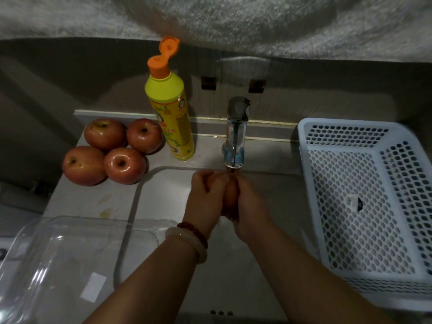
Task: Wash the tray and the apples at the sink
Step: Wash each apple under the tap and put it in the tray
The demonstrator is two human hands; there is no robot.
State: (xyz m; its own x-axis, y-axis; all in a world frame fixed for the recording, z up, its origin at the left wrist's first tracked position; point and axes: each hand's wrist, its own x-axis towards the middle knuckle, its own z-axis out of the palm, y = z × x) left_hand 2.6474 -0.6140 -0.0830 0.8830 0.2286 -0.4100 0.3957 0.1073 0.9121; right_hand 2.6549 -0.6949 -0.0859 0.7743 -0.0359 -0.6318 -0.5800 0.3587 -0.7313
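Observation:
Over the sink (163,197), just under the faucet (235,134), both hands wrap round one red apple (230,195). My left hand (207,197) grips its left side and my right hand (250,206) grips its right side; only a strip of the apple shows between them. Several more red apples (106,149) sit in a wet cluster on the counter at the sink's back left. A clear glass tray (58,265) lies on the counter at the front left, its corner overhanging the sink's rim.
A yellow dish-soap bottle (170,118) with its orange flip cap open stands between the apples and the faucet. A white perforated plastic basket (371,206) sits on the counter to the right of the sink. A wall runs behind the counter.

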